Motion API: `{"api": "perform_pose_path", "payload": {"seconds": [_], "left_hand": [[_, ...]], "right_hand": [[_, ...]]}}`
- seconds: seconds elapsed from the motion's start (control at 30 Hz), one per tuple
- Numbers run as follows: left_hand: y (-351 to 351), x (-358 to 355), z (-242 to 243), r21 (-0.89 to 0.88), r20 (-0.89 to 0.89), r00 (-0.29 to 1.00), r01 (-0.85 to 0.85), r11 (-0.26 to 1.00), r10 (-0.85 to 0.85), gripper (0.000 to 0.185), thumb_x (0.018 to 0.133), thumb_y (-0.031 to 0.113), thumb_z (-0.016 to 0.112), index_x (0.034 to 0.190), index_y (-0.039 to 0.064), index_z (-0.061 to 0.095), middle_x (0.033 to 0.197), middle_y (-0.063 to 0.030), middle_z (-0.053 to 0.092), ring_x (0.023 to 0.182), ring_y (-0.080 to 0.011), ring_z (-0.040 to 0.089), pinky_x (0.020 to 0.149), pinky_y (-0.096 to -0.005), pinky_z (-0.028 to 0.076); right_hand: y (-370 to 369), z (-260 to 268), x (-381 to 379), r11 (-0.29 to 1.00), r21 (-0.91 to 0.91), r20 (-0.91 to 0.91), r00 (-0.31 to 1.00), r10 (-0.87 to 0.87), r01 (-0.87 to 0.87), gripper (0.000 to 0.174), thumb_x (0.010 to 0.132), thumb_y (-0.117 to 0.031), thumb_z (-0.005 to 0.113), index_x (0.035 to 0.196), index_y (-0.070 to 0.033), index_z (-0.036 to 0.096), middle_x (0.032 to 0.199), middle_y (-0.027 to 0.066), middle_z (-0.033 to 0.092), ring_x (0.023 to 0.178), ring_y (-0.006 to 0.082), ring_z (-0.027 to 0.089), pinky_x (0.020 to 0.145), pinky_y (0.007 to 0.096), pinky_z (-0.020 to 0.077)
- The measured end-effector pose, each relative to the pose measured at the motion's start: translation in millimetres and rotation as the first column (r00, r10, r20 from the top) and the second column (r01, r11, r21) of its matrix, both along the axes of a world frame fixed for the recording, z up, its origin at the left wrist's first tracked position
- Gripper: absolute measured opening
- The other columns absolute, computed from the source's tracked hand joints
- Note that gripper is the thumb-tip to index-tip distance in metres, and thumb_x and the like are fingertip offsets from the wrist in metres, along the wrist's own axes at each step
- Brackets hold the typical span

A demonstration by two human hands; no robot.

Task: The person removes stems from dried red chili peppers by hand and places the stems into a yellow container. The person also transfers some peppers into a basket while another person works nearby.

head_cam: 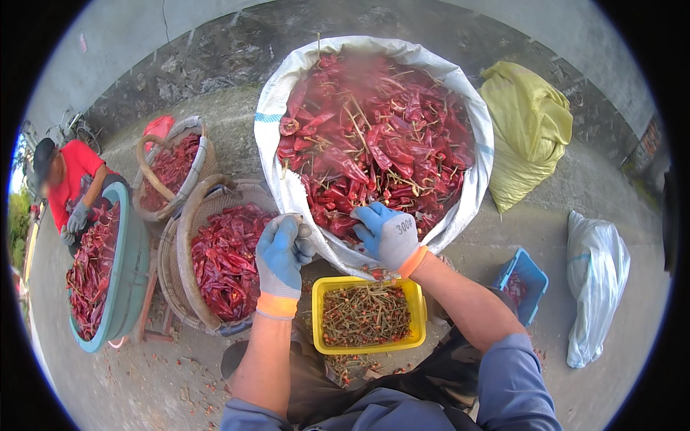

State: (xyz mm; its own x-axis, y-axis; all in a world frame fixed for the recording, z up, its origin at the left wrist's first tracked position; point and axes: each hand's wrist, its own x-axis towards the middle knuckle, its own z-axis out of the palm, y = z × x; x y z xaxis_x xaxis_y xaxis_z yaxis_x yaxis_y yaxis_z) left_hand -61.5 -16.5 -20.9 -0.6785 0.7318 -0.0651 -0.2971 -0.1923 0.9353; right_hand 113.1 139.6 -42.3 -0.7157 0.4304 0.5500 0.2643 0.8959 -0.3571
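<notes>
Dried red chili peppers (pixel 399 140) fill a large white woven sack (pixel 266 140) with a rolled-down rim. My right hand (pixel 388 231), in a blue-and-grey coated work glove, reaches over the sack's near edge. Its fingertips touch the peppers there; whether they grip one is hidden. My left hand (pixel 283 250), gloved alike, is raised at the sack's lower left rim, above the edge of a wicker basket. Its thumb and fingers are curled together, and I cannot tell if something small is between them. Below both hands stands a yellow plastic tub (pixel 372 349) full of pepper stems (pixel 366 315).
Left are two handled baskets (pixel 183 269) (pixel 207 156) of peppers and a teal tub (pixel 135 269), where a person (pixel 75 178) in red sits. A yellow sack (pixel 525 129), a blue plastic basket (pixel 533 296) and a white sack (pixel 595 291) stand right. Stem scraps (pixel 345 372) litter the ground.
</notes>
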Motion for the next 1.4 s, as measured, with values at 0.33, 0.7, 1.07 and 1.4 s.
{"api": "perform_pose_path", "payload": {"seconds": [0.33,0.7,1.07,1.4], "left_hand": [[6.8,41.5,7.3,-0.155,-0.710,0.683,0.085,0.984,-0.171,0.054,0.089,0.012,0.080,0.138,-0.002,0.063,0.098,-0.0114,0.074,0.082,-0.0151,0.072,0.074,-0.0296,0.058],[-12.2,-2.7,3.0,0.231,0.135,0.991,-0.048,0.972,0.017,0.026,0.102,0.025,0.068,0.115,0.003,0.072,0.091,-0.0042,0.072,0.073,-0.0127,0.060,0.064,-0.0295,0.050],[-19.9,-28.6,0.9,0.423,0.491,0.846,-0.022,0.906,-0.209,0.042,0.111,0.050,0.058,0.122,0.011,0.071,0.092,0.0002,0.070,0.069,-0.0142,0.057,0.060,-0.0282,0.047],[-7.5,18.6,26.3,-0.094,0.007,0.998,0.056,0.994,-0.055,0.020,0.103,0.022,0.067,0.110,0.004,0.070,0.084,-0.0008,0.067,0.062,-0.0091,0.059,0.057,-0.0235,0.047]], "right_hand": [[-16.2,32.2,25.6,0.425,-0.896,-0.151,0.988,-0.022,-0.127,0.030,0.098,-0.008,0.067,0.125,0.002,0.072,0.099,0.0046,0.077,0.079,0.0068,0.065,0.071,0.0264,0.0563],[-16.6,46.1,29.1,0.632,-0.767,-0.173,0.984,-0.030,-0.115,0.020,0.096,-0.011,0.070,0.114,-0.003,0.073,0.093,0.0074,0.074,0.077,0.0173,0.069,0.071,0.0347,0.0566],[-12.2,8.5,4.6,0.990,-0.045,0.411,0.906,-0.105,0.136,0.028,0.093,-0.029,0.072,0.112,-0.009,0.067,0.109,0.0159,0.069,0.098,0.0369,0.073,0.081,0.0517,0.0574],[6.9,27.3,32.3,0.684,-0.717,0.140,0.989,-0.045,0.133,0.021,0.092,-0.023,0.077,0.095,-0.003,0.074,0.080,0.0101,0.073,0.075,0.0220,0.072,0.070,0.0391,0.0550]]}}
